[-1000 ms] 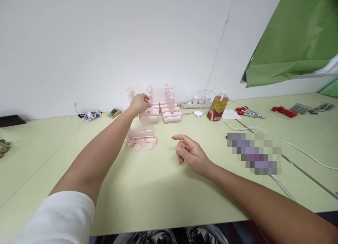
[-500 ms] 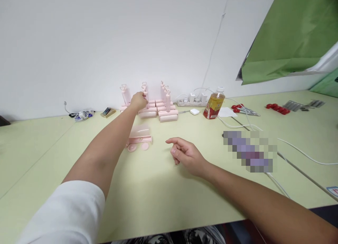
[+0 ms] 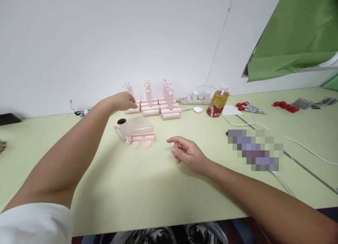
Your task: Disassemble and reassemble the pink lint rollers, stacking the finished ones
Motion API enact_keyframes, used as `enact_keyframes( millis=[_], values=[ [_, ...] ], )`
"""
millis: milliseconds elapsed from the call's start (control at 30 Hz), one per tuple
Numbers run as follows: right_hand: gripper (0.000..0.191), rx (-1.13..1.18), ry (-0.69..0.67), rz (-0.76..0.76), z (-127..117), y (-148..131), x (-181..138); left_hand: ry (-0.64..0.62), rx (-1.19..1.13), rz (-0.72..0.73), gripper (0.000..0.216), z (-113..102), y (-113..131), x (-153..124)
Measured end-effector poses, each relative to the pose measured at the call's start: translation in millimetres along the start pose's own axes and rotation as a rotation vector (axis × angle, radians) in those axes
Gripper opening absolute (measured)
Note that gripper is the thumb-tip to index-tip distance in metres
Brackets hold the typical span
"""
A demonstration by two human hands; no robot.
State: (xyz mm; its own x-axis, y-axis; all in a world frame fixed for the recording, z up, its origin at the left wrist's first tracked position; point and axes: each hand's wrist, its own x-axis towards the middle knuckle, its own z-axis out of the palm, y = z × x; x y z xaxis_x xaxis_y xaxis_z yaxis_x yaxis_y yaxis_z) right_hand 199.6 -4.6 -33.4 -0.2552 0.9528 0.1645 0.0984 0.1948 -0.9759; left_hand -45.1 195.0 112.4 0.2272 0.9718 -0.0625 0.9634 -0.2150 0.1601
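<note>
Several pink lint rollers (image 3: 158,108) stand in a group at the back of the pale green table (image 3: 148,187), their heart-topped handles upright. My left hand (image 3: 121,101) reaches to the leftmost one (image 3: 126,86), fingers curled around its handle below the heart. Nearer to me a single pink roller (image 3: 136,132) with a clear cover lies on its side, two round pink caps (image 3: 141,144) in front of it. My right hand (image 3: 188,152) rests on the table to the right of it, index finger out, the other fingers loosely bent, holding nothing.
A bottle of amber liquid (image 3: 218,103), a white power strip (image 3: 195,100) and red-handled tools (image 3: 245,108) lie at the back right. White cables (image 3: 298,149) cross the right side. A green sheet (image 3: 295,36) hangs at upper right. A blurred-out patch (image 3: 254,149) sits nearby.
My left hand has moved left from the second standing roller to the leftmost one. The lying roller's open end now shows. My right hand has barely shifted.
</note>
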Motion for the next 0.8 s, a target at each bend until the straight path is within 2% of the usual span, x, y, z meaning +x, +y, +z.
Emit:
enact_keyframes(
  millis=[133,267,333,400,500,633,733,800],
  values=[
    [0.033,-0.017,-0.012,0.005,1,1,1,-0.063,0.088,-0.093,0.068,8,-26,-31],
    [0.033,-0.017,-0.016,0.019,2,2,3,-0.139,0.050,-0.141,0.080,26,-34,-41],
    [0.033,-0.019,-0.013,0.028,1,3,4,-0.165,0.023,-0.137,0.076,30,-30,-43],
    [0.033,-0.020,-0.007,0.035,1,3,4,-0.160,0.031,-0.119,0.061,32,-27,-42],
    [0.033,-0.018,0.003,0.038,0,3,4,-0.103,0.074,-0.100,0.039,28,-26,-36],
    [0.033,-0.021,-0.002,0.027,-1,4,5,0.065,0.055,-0.132,0.035,11,-26,-35],
    [0.032,-0.023,0.001,0.027,-1,5,6,0.248,-0.142,-0.098,0.037,2,-8,-51],
    [0.036,0.008,0.001,0.037,-1,5,7,0.304,-0.419,0.022,0.033,8,13,-70]
  ],
)
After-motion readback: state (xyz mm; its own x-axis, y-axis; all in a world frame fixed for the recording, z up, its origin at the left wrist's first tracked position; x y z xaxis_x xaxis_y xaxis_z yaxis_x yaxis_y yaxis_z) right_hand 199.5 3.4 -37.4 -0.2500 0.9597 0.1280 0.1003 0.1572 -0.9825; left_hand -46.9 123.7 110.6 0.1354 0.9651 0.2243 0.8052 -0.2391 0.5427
